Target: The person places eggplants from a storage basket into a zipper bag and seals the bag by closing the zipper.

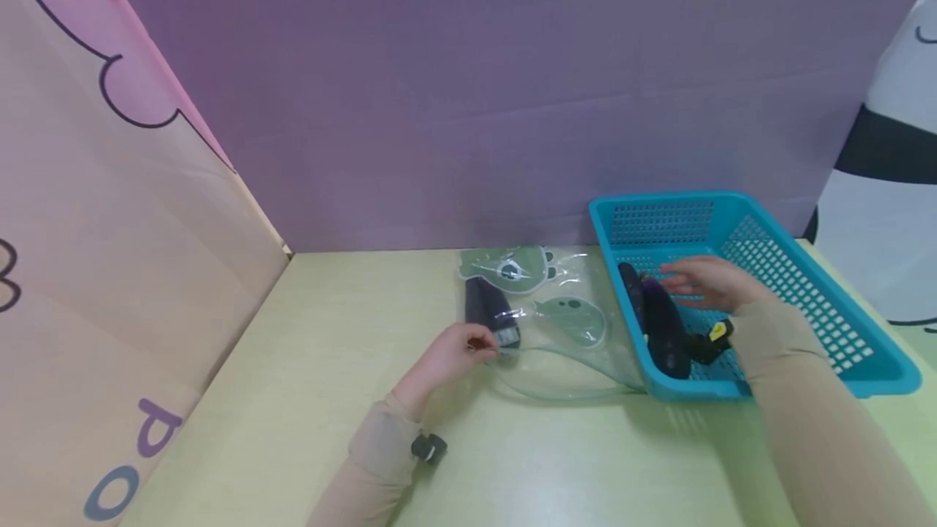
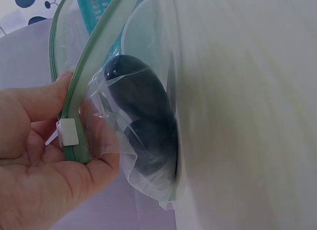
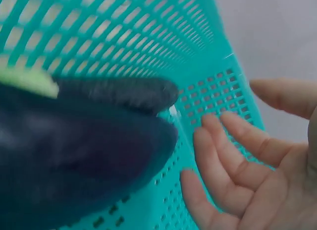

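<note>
My left hand point(image 1: 454, 360) pinches the green-edged mouth of a clear zip bag point(image 1: 574, 320), close to its white slider point(image 2: 68, 132). The bag lies on the table with its mouth held apart, and green cartoon shapes are printed on it. Inside it are dark, glossy eggplants point(image 2: 141, 93), partly overlapping. My right hand point(image 1: 706, 283) is over the blue basket point(image 1: 805, 291), fingers spread and slightly bent, holding nothing. Beside its fingertips lies a large purple eggplant point(image 1: 664, 328). Next to that is a slimmer, dark, rough-skinned vegetable point(image 3: 119, 93), along the basket's left wall.
The basket stands on the right of the pale table point(image 1: 307, 397), its left wall against the bag's right side. A purple backdrop point(image 1: 439, 120) rises behind the table, and a printed sheet point(image 1: 95, 226) borders the left.
</note>
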Motion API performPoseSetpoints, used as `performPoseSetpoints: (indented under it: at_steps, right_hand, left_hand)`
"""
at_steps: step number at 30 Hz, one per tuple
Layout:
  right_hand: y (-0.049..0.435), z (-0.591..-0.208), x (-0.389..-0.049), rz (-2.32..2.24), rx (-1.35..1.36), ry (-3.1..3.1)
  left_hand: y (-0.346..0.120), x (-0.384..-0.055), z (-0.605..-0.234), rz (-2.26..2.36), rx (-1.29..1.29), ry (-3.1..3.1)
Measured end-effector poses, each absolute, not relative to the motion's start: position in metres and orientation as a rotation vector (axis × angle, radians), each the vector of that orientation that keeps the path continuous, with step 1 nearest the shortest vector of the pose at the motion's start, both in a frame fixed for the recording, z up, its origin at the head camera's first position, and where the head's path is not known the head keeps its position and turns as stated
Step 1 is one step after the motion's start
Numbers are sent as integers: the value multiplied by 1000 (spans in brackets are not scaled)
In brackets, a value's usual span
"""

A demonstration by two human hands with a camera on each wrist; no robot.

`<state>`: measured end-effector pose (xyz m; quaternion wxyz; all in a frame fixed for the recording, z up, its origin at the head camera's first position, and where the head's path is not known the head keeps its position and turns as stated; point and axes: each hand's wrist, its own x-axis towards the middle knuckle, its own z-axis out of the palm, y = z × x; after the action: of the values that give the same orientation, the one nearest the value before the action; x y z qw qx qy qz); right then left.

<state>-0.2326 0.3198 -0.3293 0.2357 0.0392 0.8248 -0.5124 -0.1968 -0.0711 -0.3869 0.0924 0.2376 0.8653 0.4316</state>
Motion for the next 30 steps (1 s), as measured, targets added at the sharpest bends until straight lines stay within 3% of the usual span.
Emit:
performPoseSetpoints:
  at_steps: [17,30]
  right_hand:
    - [315,-329,-230,-1172,246,2269]
    - [313,-330,-231,-1009,192,2291]
  left_hand:
    - [-71,-197,-388,1293,720,2557]
    - [-72,-197,-388,1291,722,2564]
